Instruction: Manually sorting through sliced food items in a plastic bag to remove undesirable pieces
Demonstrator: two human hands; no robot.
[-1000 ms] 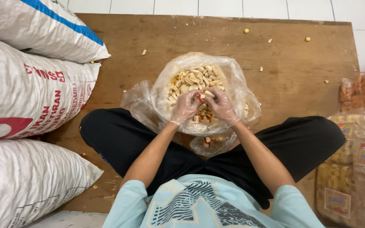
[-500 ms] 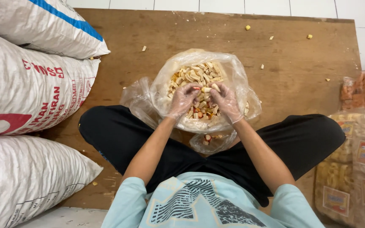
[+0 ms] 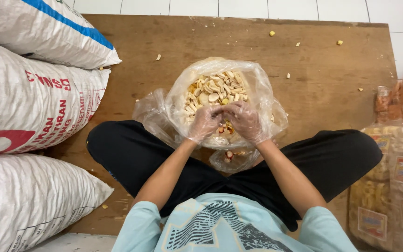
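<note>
A large clear plastic bag (image 3: 257, 86) full of pale and orange crackers (image 3: 215, 88) stands open between my crossed legs on a wooden board. My left hand (image 3: 204, 123) and my right hand (image 3: 246, 122), both in thin clear plastic gloves, are cupped together inside the bag's near side, fingertips touching, closed around a scoop of crackers. A smaller clear bag (image 3: 232, 158) with a few crackers lies just below my hands, against my legs.
Three big white woven sacks (image 3: 29, 102) are stacked along the left. Packed bags of crackers (image 3: 397, 177) stand at the right edge. Loose cracker bits (image 3: 272, 33) are scattered over the wooden board (image 3: 323, 84), which lies on white tiles.
My hands have drawn closer together and slightly toward me inside the bag, gathering crackers. The view has shifted slightly.
</note>
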